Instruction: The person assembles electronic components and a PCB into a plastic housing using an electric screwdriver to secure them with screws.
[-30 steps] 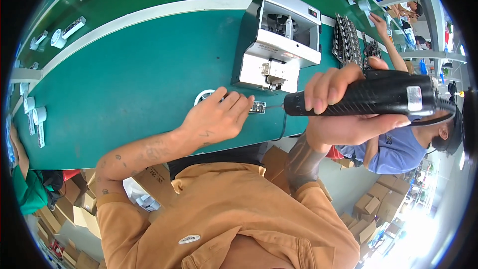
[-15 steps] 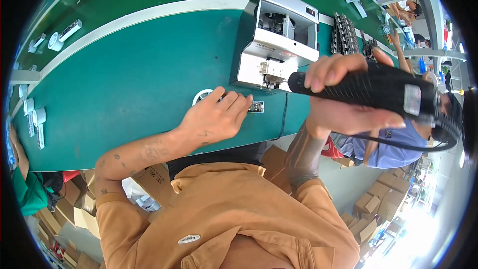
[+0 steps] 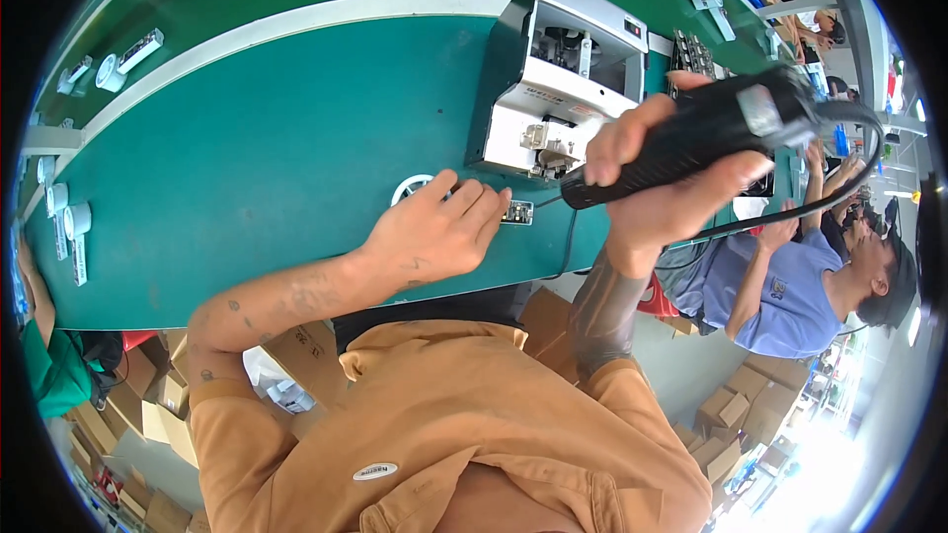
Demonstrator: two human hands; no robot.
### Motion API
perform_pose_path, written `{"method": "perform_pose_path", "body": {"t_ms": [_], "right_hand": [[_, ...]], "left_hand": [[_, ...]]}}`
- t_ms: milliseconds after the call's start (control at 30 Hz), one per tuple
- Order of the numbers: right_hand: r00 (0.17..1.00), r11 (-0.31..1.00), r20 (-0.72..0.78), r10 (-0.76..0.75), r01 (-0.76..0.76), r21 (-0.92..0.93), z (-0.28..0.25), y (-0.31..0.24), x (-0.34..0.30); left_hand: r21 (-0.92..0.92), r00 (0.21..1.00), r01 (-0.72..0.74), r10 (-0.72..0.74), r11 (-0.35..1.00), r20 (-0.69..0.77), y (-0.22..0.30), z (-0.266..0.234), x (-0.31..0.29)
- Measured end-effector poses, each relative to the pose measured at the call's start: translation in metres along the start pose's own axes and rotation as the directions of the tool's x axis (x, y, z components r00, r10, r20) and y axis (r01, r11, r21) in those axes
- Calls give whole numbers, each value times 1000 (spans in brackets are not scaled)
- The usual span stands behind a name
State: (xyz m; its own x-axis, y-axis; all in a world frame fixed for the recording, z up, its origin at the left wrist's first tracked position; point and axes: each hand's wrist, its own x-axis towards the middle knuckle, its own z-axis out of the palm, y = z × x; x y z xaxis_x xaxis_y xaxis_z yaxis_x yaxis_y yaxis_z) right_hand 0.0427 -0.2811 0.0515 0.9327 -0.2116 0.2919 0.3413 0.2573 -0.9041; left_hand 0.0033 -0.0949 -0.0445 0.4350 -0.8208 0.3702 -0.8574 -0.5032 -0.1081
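Observation:
A black corded electric screwdriver (image 3: 681, 143) is gripped in my right hand (image 3: 652, 173), tilted with its thin bit down toward the left. The bit reaches the small rectangular module (image 3: 517, 212) at the end of a white round-ended part; whether it touches a screw is too small to tell. My left hand (image 3: 434, 222) is closed over that part and covers its middle. Its white ring (image 3: 407, 188) shows beyond the knuckles. Just behind stands a silver and black screw feeder (image 3: 553, 89), with its metal pick-up block (image 3: 551, 146) facing me.
The green mat (image 3: 247, 158) covers the bench. Beyond a white rail (image 3: 296, 28), similar white parts (image 3: 128, 61) lie on a green belt. Metal strips (image 3: 693, 54) are behind the feeder at right. A black cable (image 3: 570, 242) hangs over the front edge. A person in lilac (image 3: 790, 296) is at right.
The screwdriver has swung from the feeder's pick-up block down and left, its bit now at the module. My left hand remains over the part. The view has shifted slightly.

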Motion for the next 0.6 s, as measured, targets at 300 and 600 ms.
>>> {"method": "perform_pose_path", "body": {"t_ms": [300, 600], "right_hand": [[557, 569, -124, -821, 817, -95, -34, -30, 40], [870, 822, 67, -488, 433, 369, 9, -62, -1]], "left_hand": [[-12, 1000, -13, 13, 1000, 1, 1, -2, 6], [30, 999, -30, 29, 999, 23, -4, -7, 0]]}}
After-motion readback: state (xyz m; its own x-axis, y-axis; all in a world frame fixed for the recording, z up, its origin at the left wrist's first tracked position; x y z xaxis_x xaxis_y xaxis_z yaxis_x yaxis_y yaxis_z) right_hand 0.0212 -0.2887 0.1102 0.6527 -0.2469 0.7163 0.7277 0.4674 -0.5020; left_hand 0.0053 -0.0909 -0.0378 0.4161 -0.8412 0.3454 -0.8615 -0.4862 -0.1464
